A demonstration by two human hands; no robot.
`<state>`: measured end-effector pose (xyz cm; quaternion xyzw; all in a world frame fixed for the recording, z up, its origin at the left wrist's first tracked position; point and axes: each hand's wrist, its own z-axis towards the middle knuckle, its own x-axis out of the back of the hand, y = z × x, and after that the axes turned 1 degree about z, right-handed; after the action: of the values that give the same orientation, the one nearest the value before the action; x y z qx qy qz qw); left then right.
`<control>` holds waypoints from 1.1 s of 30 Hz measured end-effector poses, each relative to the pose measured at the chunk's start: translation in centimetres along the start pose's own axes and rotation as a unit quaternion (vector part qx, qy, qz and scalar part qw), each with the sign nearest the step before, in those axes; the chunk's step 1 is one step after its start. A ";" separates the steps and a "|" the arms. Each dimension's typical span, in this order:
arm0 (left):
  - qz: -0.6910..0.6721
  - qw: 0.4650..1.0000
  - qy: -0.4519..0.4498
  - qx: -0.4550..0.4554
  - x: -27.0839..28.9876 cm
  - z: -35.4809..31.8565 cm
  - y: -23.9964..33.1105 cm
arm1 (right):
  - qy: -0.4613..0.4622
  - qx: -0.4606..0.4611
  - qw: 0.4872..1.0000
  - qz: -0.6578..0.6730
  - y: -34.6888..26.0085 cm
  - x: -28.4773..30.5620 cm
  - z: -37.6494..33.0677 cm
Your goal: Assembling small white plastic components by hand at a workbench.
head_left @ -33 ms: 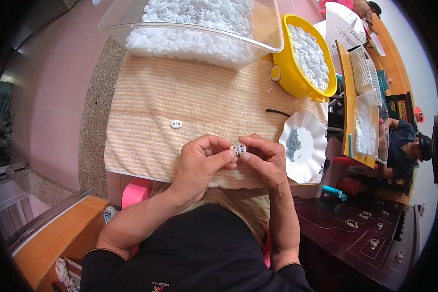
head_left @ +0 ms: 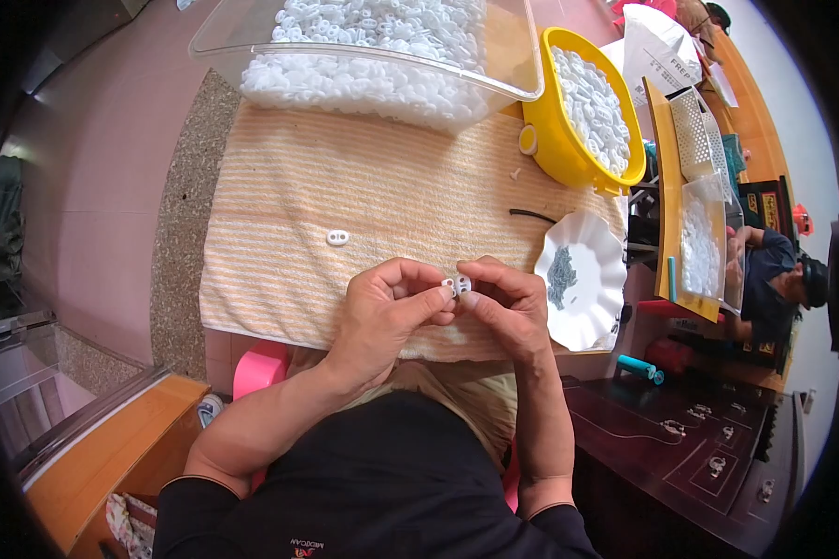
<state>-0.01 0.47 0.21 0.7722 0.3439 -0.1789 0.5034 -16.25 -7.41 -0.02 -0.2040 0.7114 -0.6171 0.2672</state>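
Note:
Over the near part of the towel, my left hand (head_left: 387,307) and my right hand (head_left: 510,306) meet with fingertips pinched. Between them are small white plastic parts that look like two-hole cord locks. My left thumb and fingers grip one white piece (head_left: 448,283), and my right fingers grip another white piece (head_left: 463,284) close against it. Whether the two are joined, I cannot tell. A similar oval two-hole piece (head_left: 337,238) lies alone on the towel, left of and beyond my hands. Right of my right hand, a scalloped white plate (head_left: 598,256) holds a heap of tiny grey parts (head_left: 561,277), perhaps springs.
A striped towel (head_left: 280,186) covers the table. At its far side stand a clear bin (head_left: 494,79) and a yellow tub (head_left: 548,140), both full of white pieces. A black strip (head_left: 533,214) lies near the plate. Another person (head_left: 776,270) sits at the far right.

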 end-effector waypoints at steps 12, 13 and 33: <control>-0.003 1.000 -0.012 0.003 0.2 -0.1 -0.1 | -0.015 0.005 1.000 -0.022 0.2 0.2 -0.2; -0.003 1.000 -0.013 0.003 0.2 -0.1 -0.1 | -0.015 0.002 1.000 -0.027 0.2 0.3 -0.2; -0.063 0.994 -0.057 0.069 0.3 -0.1 0.4 | -0.022 0.018 0.998 -0.052 0.1 0.9 -0.4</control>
<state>0.45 0.60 0.31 0.7704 0.3494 -0.2777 0.4552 -17.23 -7.62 -0.20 -0.2493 0.6826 -0.6385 0.2535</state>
